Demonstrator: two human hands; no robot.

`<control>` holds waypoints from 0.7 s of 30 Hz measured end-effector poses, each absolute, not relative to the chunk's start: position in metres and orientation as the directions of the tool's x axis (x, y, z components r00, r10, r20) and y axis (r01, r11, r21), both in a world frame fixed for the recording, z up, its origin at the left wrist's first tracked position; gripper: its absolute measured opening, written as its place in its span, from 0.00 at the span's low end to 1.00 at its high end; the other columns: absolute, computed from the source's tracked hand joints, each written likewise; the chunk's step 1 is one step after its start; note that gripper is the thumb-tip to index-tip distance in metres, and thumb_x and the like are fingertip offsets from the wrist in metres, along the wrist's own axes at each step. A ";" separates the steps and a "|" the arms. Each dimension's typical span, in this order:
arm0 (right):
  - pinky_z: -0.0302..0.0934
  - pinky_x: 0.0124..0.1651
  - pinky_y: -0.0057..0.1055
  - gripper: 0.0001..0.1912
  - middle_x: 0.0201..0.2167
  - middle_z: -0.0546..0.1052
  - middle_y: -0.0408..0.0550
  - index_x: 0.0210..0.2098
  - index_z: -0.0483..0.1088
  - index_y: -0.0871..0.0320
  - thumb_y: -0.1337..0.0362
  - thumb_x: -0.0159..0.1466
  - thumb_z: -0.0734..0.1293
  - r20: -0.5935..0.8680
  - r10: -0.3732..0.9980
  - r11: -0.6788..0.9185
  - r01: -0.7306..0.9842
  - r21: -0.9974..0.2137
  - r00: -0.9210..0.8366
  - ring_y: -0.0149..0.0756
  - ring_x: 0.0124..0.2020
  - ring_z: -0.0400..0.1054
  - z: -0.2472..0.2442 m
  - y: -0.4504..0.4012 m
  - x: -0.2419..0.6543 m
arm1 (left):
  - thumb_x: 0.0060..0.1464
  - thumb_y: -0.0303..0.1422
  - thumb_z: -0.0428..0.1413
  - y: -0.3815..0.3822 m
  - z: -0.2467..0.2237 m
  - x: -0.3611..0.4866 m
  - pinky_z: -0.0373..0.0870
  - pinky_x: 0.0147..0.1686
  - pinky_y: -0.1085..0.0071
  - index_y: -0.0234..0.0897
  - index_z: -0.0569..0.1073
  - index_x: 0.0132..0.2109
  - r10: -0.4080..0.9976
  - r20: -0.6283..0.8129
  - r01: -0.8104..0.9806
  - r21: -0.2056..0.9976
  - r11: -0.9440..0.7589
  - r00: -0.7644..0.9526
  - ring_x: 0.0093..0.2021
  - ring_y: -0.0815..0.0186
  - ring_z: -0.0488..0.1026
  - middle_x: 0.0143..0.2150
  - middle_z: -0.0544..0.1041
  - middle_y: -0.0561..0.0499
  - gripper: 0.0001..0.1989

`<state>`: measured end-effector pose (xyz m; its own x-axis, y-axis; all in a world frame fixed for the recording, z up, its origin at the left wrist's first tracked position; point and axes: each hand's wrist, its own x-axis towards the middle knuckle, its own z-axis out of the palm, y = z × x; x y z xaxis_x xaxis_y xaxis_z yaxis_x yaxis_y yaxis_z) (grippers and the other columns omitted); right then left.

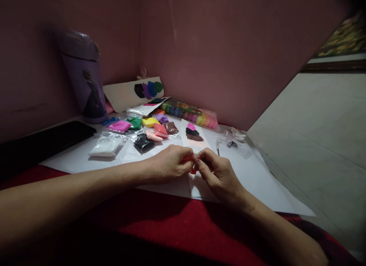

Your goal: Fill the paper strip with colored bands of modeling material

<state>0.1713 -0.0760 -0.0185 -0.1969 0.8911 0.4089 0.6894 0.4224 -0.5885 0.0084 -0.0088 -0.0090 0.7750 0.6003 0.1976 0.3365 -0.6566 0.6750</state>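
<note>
Red piece (187,158) between both hands, above a painted card (184,132); likely light, soft and easily dented, best taken gently by the ends. Left hand (169,166): fingers curled around the red piece. Right hand (219,175): fingertips bunched at its right end, grip impossible to confirm. Mostly hidden behind left fingers; material and full shape unclear.

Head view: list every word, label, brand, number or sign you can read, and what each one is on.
No text can be read.
Long clear pack: coloured print, too blurred to read.
Purple bin: printed figure, no readable words.
</note>
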 end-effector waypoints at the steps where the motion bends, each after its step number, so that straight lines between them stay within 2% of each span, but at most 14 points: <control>1: 0.56 0.30 0.27 0.07 0.25 0.70 0.42 0.31 0.64 0.58 0.66 0.66 0.59 0.405 0.893 0.419 0.688 -0.592 -0.195 0.29 0.25 0.63 -0.018 -0.076 0.171 | 0.54 0.31 0.47 -0.009 -0.009 0.008 0.56 0.26 0.76 0.33 0.68 0.30 0.599 0.199 0.336 0.674 -0.658 0.775 0.26 0.72 0.63 0.25 0.69 0.54 0.09; 21: 0.55 0.30 0.26 0.06 0.24 0.69 0.41 0.32 0.64 0.58 0.68 0.65 0.58 0.395 0.892 0.428 0.691 -0.583 -0.219 0.28 0.24 0.61 -0.016 -0.077 0.171 | 0.53 0.30 0.48 -0.010 -0.008 0.008 0.55 0.25 0.76 0.33 0.70 0.30 0.595 0.209 0.308 0.698 -0.647 0.776 0.25 0.72 0.61 0.23 0.68 0.55 0.09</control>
<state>0.1708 -0.0767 -0.0158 -0.2189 0.8922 0.3951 0.6911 0.4276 -0.5826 0.0084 -0.0102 -0.0076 0.7761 0.5948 0.2094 0.3077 -0.6471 0.6976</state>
